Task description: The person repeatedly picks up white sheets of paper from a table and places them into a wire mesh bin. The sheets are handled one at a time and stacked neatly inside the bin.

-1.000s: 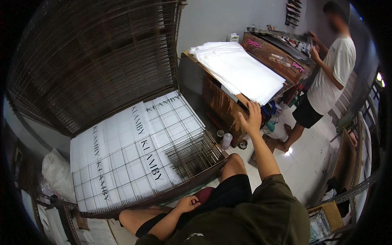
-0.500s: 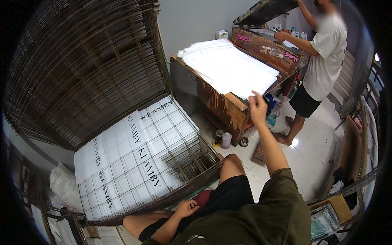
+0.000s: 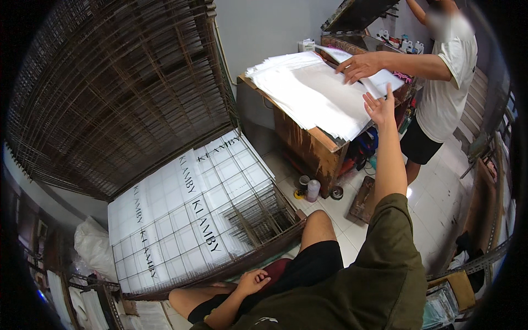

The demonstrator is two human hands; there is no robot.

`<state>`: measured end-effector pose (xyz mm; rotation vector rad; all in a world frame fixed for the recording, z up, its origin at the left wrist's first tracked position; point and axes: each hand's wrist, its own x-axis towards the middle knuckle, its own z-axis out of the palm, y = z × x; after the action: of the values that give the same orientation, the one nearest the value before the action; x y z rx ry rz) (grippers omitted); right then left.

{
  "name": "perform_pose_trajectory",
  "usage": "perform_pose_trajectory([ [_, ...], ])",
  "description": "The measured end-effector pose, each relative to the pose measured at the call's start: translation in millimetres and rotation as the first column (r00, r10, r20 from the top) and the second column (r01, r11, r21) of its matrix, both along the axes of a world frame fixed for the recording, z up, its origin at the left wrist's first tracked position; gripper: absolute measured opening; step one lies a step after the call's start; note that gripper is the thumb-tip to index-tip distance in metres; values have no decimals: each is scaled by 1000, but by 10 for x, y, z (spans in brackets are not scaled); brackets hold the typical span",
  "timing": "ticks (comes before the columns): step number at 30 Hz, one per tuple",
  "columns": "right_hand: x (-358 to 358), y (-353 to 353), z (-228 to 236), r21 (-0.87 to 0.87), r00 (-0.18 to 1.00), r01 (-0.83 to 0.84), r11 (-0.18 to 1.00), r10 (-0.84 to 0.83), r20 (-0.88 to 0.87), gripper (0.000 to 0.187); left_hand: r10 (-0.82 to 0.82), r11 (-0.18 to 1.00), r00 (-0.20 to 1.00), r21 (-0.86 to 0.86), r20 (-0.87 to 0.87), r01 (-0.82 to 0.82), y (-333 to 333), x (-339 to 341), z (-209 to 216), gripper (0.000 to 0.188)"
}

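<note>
My right hand [image 3: 379, 105] is stretched out to the far right, palm up and fingers apart. Its fingertips are at the near edge of a white sheet [image 3: 378, 83]; whether they touch it I cannot tell. A co-worker's hand [image 3: 360, 67] is over that sheet, above a stack of white sheets [image 3: 291, 85] on a wooden table [image 3: 300, 124]. In my lap rests my left hand [image 3: 253, 281], its fingers loosely curled with nothing visible in them. White sheets with dark lettering [image 3: 170, 209] lie under a wire grid on the drying rack at my left.
Raised wire rack shelves [image 3: 126, 82] lean up behind the sheets. A co-worker [image 3: 451, 71] stands at the printing bench, beside a lifted frame [image 3: 357, 14]. A bottle [image 3: 313, 190] and a tape roll [image 3: 336, 192] sit on the tiled floor near a wooden box [image 3: 362, 201].
My right hand has moved up and away from the stack's near corner, its fingers spreading. The co-worker's arm has swung toward me with a white sheet. My left hand stays in place.
</note>
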<state>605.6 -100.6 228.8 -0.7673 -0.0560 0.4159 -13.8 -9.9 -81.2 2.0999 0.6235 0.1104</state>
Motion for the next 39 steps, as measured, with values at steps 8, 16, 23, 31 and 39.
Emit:
perform_pose_trajectory([
  [8, -778, 317, -574, -11, 978, -92, 996, 93, 187, 20, 6, 996, 968, -87, 249, 16, 80, 528, 718, 20],
  [16, -2475, 699, -495, -121, 948, 184, 976, -143, 286, 36, 284, 783, 900, -622, 331, -18, 505, 2516, 2677, 36],
  [23, -3244, 841, -991, 10, 655, 241, 971, -170, 737, 51, 366, 860, 583, -502, 725, 85, 382, 2460, 2854, 23],
  [31, -3543, 728, -1257, 372, 626, -761, 532, 753, 203, 58, 557, 708, 487, -691, 673, 145, 1006, 709, 3545, 32],
  [39, -3523, 889, -1130, -66, 415, -897, 436, 886, 207, 55, 745, 598, 372, -802, 554, -4, 1105, -930, 3037, 32],
])
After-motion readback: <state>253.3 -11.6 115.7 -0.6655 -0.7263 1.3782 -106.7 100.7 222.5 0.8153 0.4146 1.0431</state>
